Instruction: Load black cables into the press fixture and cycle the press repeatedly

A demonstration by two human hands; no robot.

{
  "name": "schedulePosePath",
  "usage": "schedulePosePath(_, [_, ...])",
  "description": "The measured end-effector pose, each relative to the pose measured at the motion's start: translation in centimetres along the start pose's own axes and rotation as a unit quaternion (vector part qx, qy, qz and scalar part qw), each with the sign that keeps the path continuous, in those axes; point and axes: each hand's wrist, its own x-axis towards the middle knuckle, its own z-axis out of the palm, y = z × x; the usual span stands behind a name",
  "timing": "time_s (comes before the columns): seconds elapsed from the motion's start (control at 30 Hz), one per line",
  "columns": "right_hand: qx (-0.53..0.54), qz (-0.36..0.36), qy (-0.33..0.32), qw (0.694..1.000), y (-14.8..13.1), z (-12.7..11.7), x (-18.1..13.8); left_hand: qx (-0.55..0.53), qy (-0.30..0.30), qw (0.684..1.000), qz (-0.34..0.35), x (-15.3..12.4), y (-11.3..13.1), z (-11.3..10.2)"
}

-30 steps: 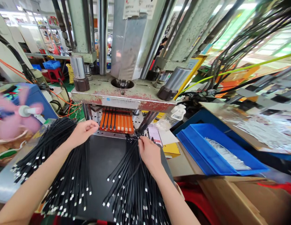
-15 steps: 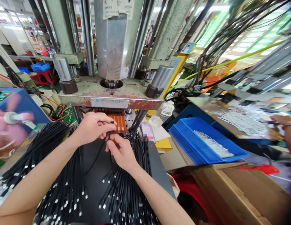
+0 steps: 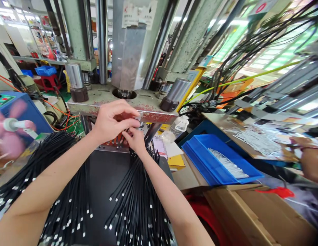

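My left hand (image 3: 111,119) and my right hand (image 3: 135,138) meet at the front of the press, just under its rusty metal plate (image 3: 148,107). Their fingertips pinch together over the orange mould tray (image 3: 115,140), which they mostly hide. A thin black cable seems to be between the fingers, but it is too small to see clearly. Below my right hand fans out a bundle of black cables (image 3: 138,201) with white tips. A second bundle of black cables (image 3: 46,177) lies under my left forearm on the dark work surface (image 3: 102,184).
The press column (image 3: 128,44) rises above the hands. A blue bin (image 3: 220,164) with white parts stands to the right, a cardboard box (image 3: 256,215) in front of it. A pink fan (image 3: 7,130) spins at the left. Another person's hand (image 3: 307,157) works at the far right.
Both hands moved up and forward from the cable bundle to the mould under the press plate. The right hand left the bundle's top and joined the left hand.
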Motion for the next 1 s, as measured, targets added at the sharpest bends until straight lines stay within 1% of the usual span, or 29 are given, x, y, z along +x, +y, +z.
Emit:
schedulePosePath(0.07, [0.003,0.032,-0.003,0.999,1.1,-0.1,2.3,0.024,-0.023,0.998,-0.060,-2.2,-2.2,0.2])
schedulePosePath(0.1, [0.007,0.045,-0.015,0.999,1.5,-0.2,3.1,0.061,-0.062,0.992,-0.090,-3.5,-3.5,0.2])
schedulePosePath(0.13, [0.012,0.055,-0.028,0.998,1.9,-0.2,3.7,0.111,-0.124,0.981,-0.098,-4.9,-4.7,0.2])
schedulePosePath(0.17, [0.016,0.060,-0.039,0.997,2.3,-0.2,4.0,0.160,-0.201,0.963,-0.085,-6.2,-5.9,0.2])
schedulePosePath(0.23, [0.024,0.061,-0.054,0.996,2.6,-0.1,4.0,0.244,-0.336,0.909,-0.037,-8.5,-7.4,0.0])
schedulePosePath(0.27, [0.030,0.061,-0.062,0.996,2.7,-0.2,3.8,0.276,-0.383,0.881,-0.016,-9.4,-7.8,-0.1])
schedulePosePath(0.3, [0.033,0.061,-0.069,0.995,2.7,-0.2,3.5,0.304,-0.412,0.859,-0.003,-10.1,-7.9,-0.1])
schedulePosePath(0.33, [0.031,0.059,-0.075,0.995,2.6,-0.3,3.3,0.328,-0.429,0.841,0.003,-10.6,-7.8,-0.1])
schedulePosePath(0.4, [0.005,0.043,-0.082,0.996,2.4,-0.5,3.1,0.365,-0.445,0.818,0.002,-11.0,-7.3,0.2])
schedulePosePath(0.47, [-0.052,0.033,-0.079,0.995,2.1,-0.5,3.3,0.387,-0.450,0.805,-0.011,-10.6,-6.7,0.6])
schedulePosePath(0.57, [-0.149,0.062,-0.053,0.985,2.0,-0.4,4.3,0.394,-0.460,0.794,-0.051,-9.1,-7.0,1.3])
schedulePosePath(0.63, [-0.189,0.081,-0.030,0.978,1.9,-0.3,4.4,0.385,-0.474,0.786,-0.091,-7.5,-8.2,1.8])
schedulePosePath(0.7, [-0.205,0.082,-0.024,0.975,1.7,-0.3,3.9,0.378,-0.483,0.778,-0.137,-5.7,-10.1,2.4])
schedulePosePath(0.77, [-0.209,0.075,-0.045,0.974,1.4,-0.4,2.8,0.374,-0.472,0.776,-0.185,-4.1,-12.3,3.0])
schedulePosePath(0.83, [-0.206,0.072,-0.070,0.973,1.2,-0.5,2.0,0.374,-0.443,0.785,-0.220,-2.7,-14.3,3.7])
schedulePosePath(0.93, [-0.204,0.100,-0.080,0.971,1.1,-0.3,2.1,0.378,-0.397,0.803,-0.235,-1.4,-16.3,4.8])
schedulePosePath(1.0, [-0.195,0.110,-0.075,0.972,1.1,-0.1,2.6,0.379,-0.375,0.815,-0.227,-1.0,-16.5,5.2])
